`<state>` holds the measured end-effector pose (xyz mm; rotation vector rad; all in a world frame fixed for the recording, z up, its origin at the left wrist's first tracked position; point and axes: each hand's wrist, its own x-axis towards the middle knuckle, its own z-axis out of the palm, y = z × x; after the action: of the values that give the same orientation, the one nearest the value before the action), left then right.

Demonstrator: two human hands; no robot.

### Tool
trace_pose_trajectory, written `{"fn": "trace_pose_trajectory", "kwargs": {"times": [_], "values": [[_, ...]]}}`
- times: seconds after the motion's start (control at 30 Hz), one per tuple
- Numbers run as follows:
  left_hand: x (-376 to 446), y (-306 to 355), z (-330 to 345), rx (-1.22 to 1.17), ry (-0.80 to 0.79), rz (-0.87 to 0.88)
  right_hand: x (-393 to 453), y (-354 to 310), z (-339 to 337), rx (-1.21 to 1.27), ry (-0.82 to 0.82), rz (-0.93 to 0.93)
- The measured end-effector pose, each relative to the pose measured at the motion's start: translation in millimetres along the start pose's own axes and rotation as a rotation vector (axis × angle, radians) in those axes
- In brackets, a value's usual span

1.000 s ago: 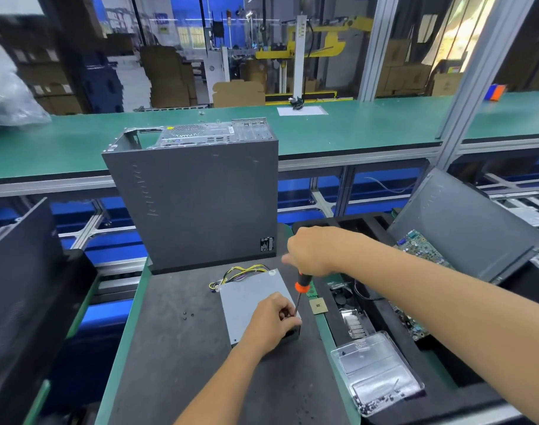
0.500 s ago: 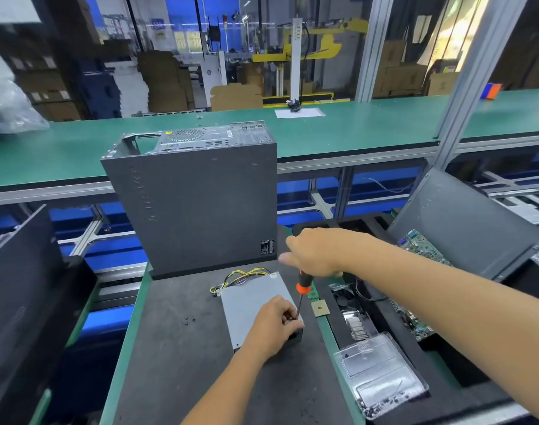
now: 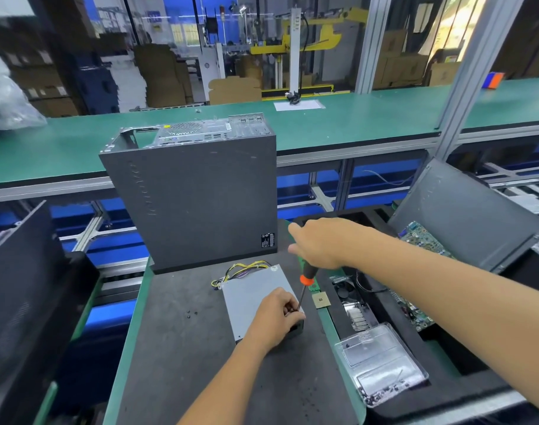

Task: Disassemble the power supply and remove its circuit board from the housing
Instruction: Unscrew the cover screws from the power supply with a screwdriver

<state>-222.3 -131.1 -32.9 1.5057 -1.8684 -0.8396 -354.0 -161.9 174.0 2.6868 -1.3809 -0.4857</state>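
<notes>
The grey metal power supply (image 3: 253, 297) lies flat on the dark mat, with yellow and black wires (image 3: 242, 269) coming out of its far end. My left hand (image 3: 277, 317) rests on its near right corner, fingers curled over the edge and close to the screwdriver tip. My right hand (image 3: 320, 242) grips the handle of an orange and black screwdriver (image 3: 305, 283), held nearly upright. Its shaft points down at the housing's right edge beside my left fingers. The circuit board inside the housing is hidden.
A grey computer case (image 3: 197, 197) stands upright just behind the power supply. Three small screws (image 3: 191, 312) lie on the mat to the left. A chip (image 3: 320, 300), a fan, a clear plastic tray (image 3: 381, 363) and a motherboard (image 3: 421, 240) sit in the foam bin at right.
Both hands keep their places on the power supply and the screwdriver. The view has shifted slightly; the screwdriver stays upright at the housing's right edge.
</notes>
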Motion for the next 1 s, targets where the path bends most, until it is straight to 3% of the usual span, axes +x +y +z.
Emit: {"fn": "trace_pose_trajectory", "kwargs": {"times": [0.1,0.2,0.27,0.33,0.4,0.57,0.63,0.73,0.8,0.9,1.0], "values": [[1,-1,-1,0.033,-0.004,-0.011,-1,4,-3,0.368,-0.056,-0.122],[3,1,-2,0.056,-0.005,-0.009,-5,7,-6,0.491,-0.031,-0.209],[3,4,0,0.052,-0.004,-0.002,-5,4,-4,0.402,-0.015,-0.157],[1,5,1,0.046,-0.009,-0.002,-4,-1,-4,0.073,-0.001,-0.093],[-1,3,0,0.05,-0.014,-0.007,-1,-10,-7,-0.015,0.002,-0.097],[-1,3,-2,-0.008,-0.01,-0.031,-5,3,-17,0.383,-0.189,-0.187],[-2,3,-3,-0.033,-0.005,-0.025,-6,4,-12,0.3,-0.148,-0.164],[-2,2,-5,-0.077,0.008,-0.01,-5,2,-6,-0.089,-0.065,-0.116],[-2,4,-6,-0.085,0.016,-0.013,-2,2,-2,-0.011,-0.028,-0.161],[-2,3,-5,-0.093,0.026,-0.004,-6,6,-7,0.386,-0.114,-0.185],[-1,3,-4,-0.102,0.03,-0.01,-5,3,-2,0.208,-0.043,-0.12]]}}
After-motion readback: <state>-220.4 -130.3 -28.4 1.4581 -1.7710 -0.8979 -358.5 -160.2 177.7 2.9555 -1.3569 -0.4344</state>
